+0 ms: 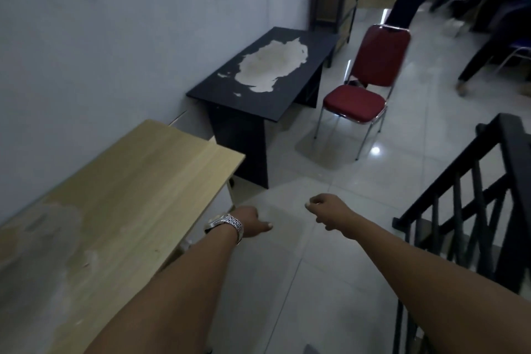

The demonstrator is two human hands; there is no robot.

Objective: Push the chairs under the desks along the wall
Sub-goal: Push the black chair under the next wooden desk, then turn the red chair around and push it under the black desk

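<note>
Both hands, left (253, 225) and right (327, 214), hang loosely curled and empty over the floor; a red chair (362, 86) stands just beside the black desk (258, 95).

A red chair (362, 86) stands on the tiled floor (301, 267) just beside the black desk (258, 86), not under it; a pale wood desk (115, 195) sits nearer along the wall (115, 23); the left hand (250, 223) and right hand (327, 211) reach forward, loosely curled, holding nothing; a black railing (474, 195) lies to the right.
</note>
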